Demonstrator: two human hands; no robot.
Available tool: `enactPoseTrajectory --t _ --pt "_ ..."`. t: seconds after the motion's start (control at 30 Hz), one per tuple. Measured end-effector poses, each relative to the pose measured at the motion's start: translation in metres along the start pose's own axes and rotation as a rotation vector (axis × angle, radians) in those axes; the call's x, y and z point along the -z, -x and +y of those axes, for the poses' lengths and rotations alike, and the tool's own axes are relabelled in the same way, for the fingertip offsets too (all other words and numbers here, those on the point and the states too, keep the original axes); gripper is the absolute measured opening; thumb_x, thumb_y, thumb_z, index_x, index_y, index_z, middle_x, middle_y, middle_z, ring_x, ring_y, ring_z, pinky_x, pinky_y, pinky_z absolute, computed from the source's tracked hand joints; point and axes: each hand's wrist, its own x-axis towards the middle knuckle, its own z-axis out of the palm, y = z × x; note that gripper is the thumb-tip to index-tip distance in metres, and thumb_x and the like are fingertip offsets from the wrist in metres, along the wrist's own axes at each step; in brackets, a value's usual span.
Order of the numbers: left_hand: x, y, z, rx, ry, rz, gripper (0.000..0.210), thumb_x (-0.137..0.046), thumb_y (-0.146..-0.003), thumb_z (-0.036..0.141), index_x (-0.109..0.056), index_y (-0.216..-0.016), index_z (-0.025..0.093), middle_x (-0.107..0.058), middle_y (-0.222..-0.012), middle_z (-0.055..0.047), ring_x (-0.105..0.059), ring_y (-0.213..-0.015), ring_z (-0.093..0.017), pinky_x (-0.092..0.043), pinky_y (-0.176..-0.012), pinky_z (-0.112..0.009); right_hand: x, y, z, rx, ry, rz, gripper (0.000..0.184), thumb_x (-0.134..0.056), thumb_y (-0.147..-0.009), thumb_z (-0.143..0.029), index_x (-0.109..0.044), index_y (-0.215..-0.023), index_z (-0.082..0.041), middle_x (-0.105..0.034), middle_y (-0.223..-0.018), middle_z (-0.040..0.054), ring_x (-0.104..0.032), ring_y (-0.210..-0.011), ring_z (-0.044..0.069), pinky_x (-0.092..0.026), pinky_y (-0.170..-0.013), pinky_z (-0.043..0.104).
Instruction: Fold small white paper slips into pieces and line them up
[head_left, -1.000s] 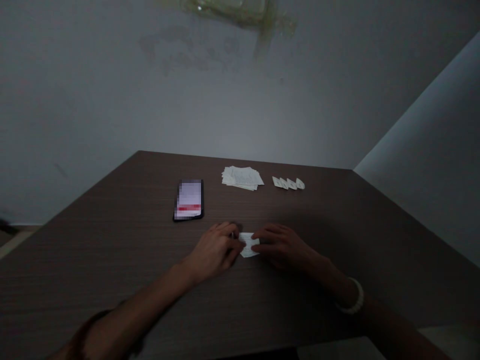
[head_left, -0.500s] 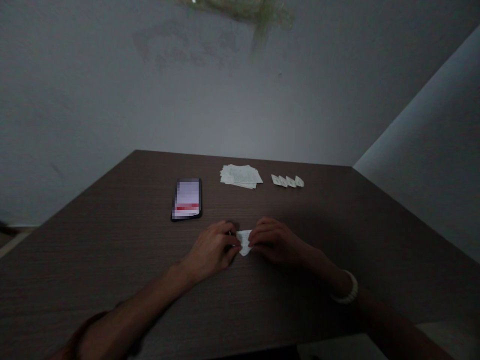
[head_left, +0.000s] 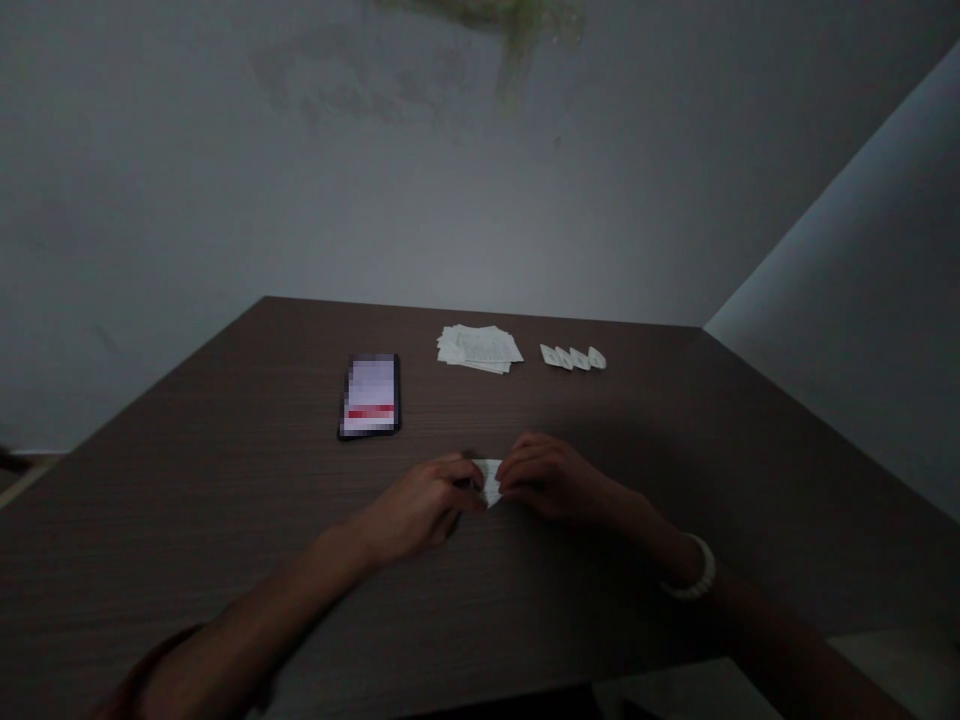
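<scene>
Where the right forearm lies over the near part of the table, a pale bracelet circles the wrist. Farther in, the left hand and the right hand face each other across a small paper, which sits between their fingertips, at or just above the tabletop. The left thumb and fingers are drawn together on its left side; the right fingers are bent close and seem to pinch its right side. How firmly either one presses, I cannot tell.

With a piece this little, a light pinch from both sides is likely best: one hand steadying while the other works its edge, the paper low against the wood, the sides lined up before any pressing. Squeezing hard could crumple it, and the dim light makes the edges harder to judge.

Beyond the left hand lies a phone, screen up. Past it, toward the far edge, rest a loose stack of papers and, to its right, a short row of folded papers, before a stained wall.
</scene>
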Motion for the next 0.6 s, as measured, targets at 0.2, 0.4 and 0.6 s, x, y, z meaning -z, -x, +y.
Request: enactPoseTrajectory --t 0.2,0.4,0.6 --pt "0.003 0.0016 -0.0004 -0.033 -0.045 -0.034 0.033 -0.049 -0.081 0.002 -0.072 -0.096 0.02 -0.066 -0.104 -0.007 -0.059 -0.095 -0.02 -0.049 -0.084 -0.033 0.0032 0.0003 -0.0018 -0.027 -0.005 -0.016 0.009 -0.061 -0.088 -0.016 -0.069 -0.089 -0.019 -0.072 -0.092 0.004 -0.062 -0.088 0.017 -0.046 -0.086 0.033" --pt "0.0012 0.0035 0.0002 -0.032 -0.062 -0.016 0.029 -0.05 -0.082 0.003 -0.071 -0.096 0.018 -0.062 -0.106 -0.008 -0.058 -0.099 -0.021 -0.049 -0.087 -0.035 0.0019 -0.0018 -0.0005 -0.077 -0.032 -0.019 0.006 -0.065 -0.085 -0.02 -0.067 -0.091 -0.019 -0.071 -0.087 0.0041 -0.061 -0.086 0.017 -0.045 -0.083 0.032" --pt "0.0015 0.0037 0.0017 -0.022 -0.101 -0.028 0.027 -0.048 -0.086 0.007 -0.071 -0.096 0.018 -0.059 -0.104 -0.009 -0.057 -0.097 -0.021 -0.049 -0.087 -0.037 0.0034 -0.003 -0.0003 -0.09 -0.06 0.001 0.007 -0.065 -0.086 -0.02 -0.066 -0.092 -0.02 -0.07 -0.089 0.004 -0.061 -0.085 0.017 -0.044 -0.083 0.032"
